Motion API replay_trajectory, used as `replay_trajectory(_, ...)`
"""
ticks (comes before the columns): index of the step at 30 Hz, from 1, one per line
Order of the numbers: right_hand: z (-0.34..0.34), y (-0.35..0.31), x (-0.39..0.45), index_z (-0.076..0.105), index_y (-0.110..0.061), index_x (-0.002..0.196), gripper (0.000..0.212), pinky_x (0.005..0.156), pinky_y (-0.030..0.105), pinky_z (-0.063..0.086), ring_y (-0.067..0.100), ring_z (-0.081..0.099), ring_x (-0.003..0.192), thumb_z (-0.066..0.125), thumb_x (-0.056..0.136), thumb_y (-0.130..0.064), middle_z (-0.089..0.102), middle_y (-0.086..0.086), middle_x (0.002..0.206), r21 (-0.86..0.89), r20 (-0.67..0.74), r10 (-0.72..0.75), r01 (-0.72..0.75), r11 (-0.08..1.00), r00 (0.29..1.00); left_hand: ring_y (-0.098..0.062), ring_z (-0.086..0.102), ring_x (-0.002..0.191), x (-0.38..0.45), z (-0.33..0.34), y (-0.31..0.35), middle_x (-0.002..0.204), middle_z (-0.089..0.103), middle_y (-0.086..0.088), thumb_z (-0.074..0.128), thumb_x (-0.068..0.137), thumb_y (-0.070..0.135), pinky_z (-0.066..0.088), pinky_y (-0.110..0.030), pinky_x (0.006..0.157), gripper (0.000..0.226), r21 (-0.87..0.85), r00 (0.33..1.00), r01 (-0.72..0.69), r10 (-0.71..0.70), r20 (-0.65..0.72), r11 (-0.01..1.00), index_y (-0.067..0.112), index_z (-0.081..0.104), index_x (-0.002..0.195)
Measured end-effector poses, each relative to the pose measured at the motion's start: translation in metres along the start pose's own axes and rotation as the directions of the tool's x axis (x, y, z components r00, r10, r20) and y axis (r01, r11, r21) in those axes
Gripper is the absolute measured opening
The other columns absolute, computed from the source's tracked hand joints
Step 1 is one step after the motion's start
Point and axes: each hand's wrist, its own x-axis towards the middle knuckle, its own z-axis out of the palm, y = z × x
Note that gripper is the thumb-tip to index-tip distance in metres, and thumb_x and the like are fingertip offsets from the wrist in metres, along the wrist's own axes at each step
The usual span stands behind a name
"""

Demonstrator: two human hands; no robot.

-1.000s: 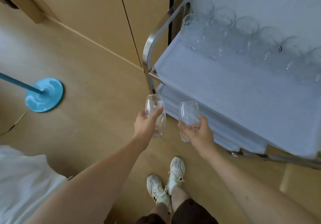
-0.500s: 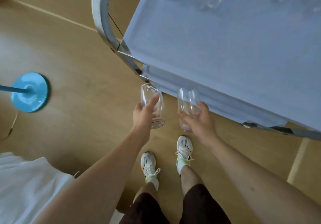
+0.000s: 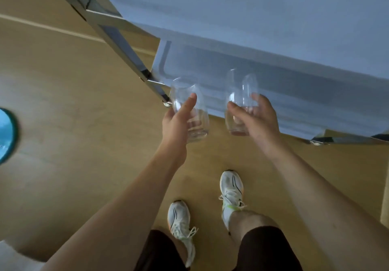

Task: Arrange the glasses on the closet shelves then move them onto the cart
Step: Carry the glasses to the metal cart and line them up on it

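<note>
two glasses, one per hand, held low in front of the cart's lower shelf (image 3: 284,75). left hand (image 3: 179,121) is wrapped round the left glass (image 3: 190,110), thumb up its side; right hand (image 3: 255,117) curls round the right glass (image 3: 242,102), thumb and fingers on opposite sides. we judge them light, rigid, smooth and slippery, breakable if knocked on the cart frame (image 3: 126,54). best held mid-body, as now, not by the rim. both sit upright, near each other but apart, not yet on the shelf.

The cart (image 3: 263,18) stands far right; two held glasses, left glass (image 3: 189,110) and right glass (image 3: 242,106), sit side by side before its lower shelf (image 3: 294,85).
</note>
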Motion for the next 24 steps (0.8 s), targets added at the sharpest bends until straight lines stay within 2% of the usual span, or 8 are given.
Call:
replay_trajectory(3,0.005,0.003,0.022,0.057,-0.036,0.108,0.037,0.064,0.038,0.063,0.005,0.073,0.082,0.083,0.081,-0.034,0.071,-0.005,0.1,0.063,-0.037,-0.12,0.122,0.991,0.992,-0.029,0.074,0.088,0.029,0.001,-0.002,0.109,0.072,-0.008,0.079,0.078,0.056,0.062,-0.043,0.073,0.062,0.047,0.994,-0.099,0.096,0.057,0.994,0.018,0.064,0.125)
replay_trajectory(6,0.011,0.003,0.045,0.055,-0.035,0.1,0.032,0.061,0.034,0.06,0.003,0.071,0.074,0.082,0.084,-0.029,0.072,-0.013,0.085,0.106,-0.043,-0.218,0.222,0.969,0.975,-0.024,0.076,0.094,0.052,0.009,0.001,0.116,0.072,-0.003,0.077,0.082,0.055,0.061,-0.047,0.084,0.05,0.044,0.98,-0.189,0.185,0.079,0.981,0.029,0.062,0.122)
replay_trajectory(9,0.016,0.004,0.069,0.056,-0.031,0.105,0.035,0.064,0.044,0.063,0.011,0.073,0.076,0.083,0.083,-0.027,0.073,-0.005,0.09,0.14,-0.055,-0.299,0.304,0.942,0.953,-0.021,0.076,0.092,0.075,0.018,0.006,0.114,0.074,-0.003,0.078,0.078,0.059,0.06,-0.041,0.081,0.059,0.034,0.96,-0.266,0.261,0.103,0.963,0.029,0.059,0.124)
replay_trajectory(12,0.021,0.006,0.09,0.051,-0.025,0.125,0.058,0.067,0.05,0.063,0.013,0.071,0.074,0.086,0.079,-0.028,0.066,0.008,0.099,0.132,-0.09,-0.367,0.376,0.917,0.926,-0.026,0.07,0.11,0.094,0.03,0.013,0.128,0.068,-0.003,0.082,0.061,0.069,0.054,-0.051,0.099,0.086,0.03,0.93,-0.347,0.34,0.141,0.937,0.027,0.056,0.132)
replay_trajectory(14,0.022,0.008,0.102,0.049,-0.023,0.13,0.068,0.07,0.054,0.063,0.014,0.07,0.074,0.089,0.075,-0.028,0.067,0.014,0.106,0.127,-0.128,-0.428,0.443,0.888,0.895,-0.026,0.072,0.105,0.105,0.035,0.021,0.122,0.07,-0.004,0.082,0.064,0.066,0.055,-0.052,0.097,0.082,0.016,0.903,-0.409,0.402,0.148,0.912,0.023,0.058,0.129)
replay_trajectory(18,0.023,0.016,0.124,0.049,-0.025,0.128,0.078,0.077,0.048,0.063,0.026,0.072,0.096,0.094,0.065,-0.02,0.065,0.011,0.113,0.161,-0.233,-0.519,0.559,0.813,0.822,-0.022,0.075,0.092,0.126,0.04,0.032,0.114,0.07,-0.002,0.078,0.079,0.058,0.057,-0.052,0.093,0.07,-0.015,0.848,-0.51,0.506,0.16,0.86,0.023,0.054,0.134)
replay_trajectory(22,0.026,0.018,0.14,0.046,-0.023,0.13,0.084,0.089,0.03,0.057,0.025,0.067,0.109,0.095,0.061,-0.022,0.065,0.009,0.112,0.138,-0.282,-0.57,0.62,0.772,0.772,-0.02,0.074,0.096,0.135,0.047,0.036,0.119,0.068,0.0,0.08,0.079,0.055,0.058,-0.05,0.092,0.067,-0.038,0.81,-0.558,0.554,0.191,0.829,0.026,0.054,0.133)
replay_trajectory(24,0.028,0.015,0.146,0.044,-0.025,0.129,0.085,0.091,0.031,0.056,0.024,0.066,0.111,0.095,0.062,-0.021,0.064,0.009,0.114,0.124,-0.276,-0.583,0.629,0.767,0.765,-0.018,0.072,0.101,0.139,0.051,0.037,0.121,0.066,0.003,0.081,0.078,0.054,0.057,-0.047,0.094,0.067,-0.042,0.794,-0.582,0.578,0.187,0.812,0.028,0.052,0.133)
